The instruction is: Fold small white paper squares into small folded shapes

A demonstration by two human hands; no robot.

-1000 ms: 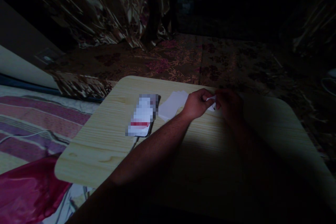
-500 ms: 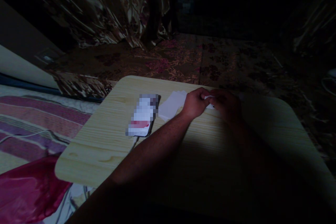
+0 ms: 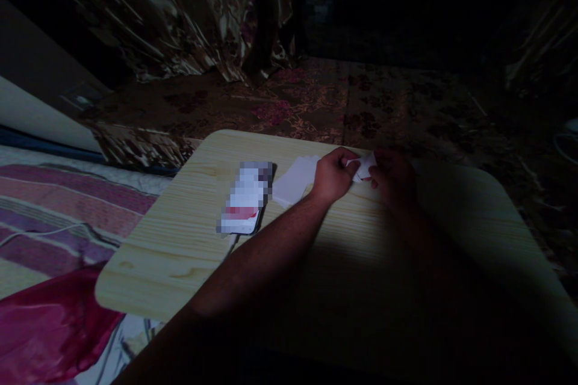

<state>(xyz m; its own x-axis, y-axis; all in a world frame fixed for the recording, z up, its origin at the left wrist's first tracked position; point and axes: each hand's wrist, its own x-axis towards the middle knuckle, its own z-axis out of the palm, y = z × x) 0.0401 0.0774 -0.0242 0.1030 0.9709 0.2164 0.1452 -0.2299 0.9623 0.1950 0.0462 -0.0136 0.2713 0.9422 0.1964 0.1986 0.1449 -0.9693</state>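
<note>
Left hand [image 3: 332,177]: pinched on small white folded paper piece [image 3: 365,167], near far edge of pale wooden table [image 3: 180,240].
Right hand [image 3: 394,179]: in shadow, fingers closed on same paper.
Stack of white paper sheets [image 3: 293,181]: just left of left hand.
Blurred phone [image 3: 246,198]: beside stack, toward left edge.

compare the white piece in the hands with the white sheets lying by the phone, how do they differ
The small white piece is pinched off the table between the left hand and right hand; the white sheets lie flat on the table, untouched. The piece is smaller and looks creased; the sheets look smooth. Both are white and look like paper.
</note>
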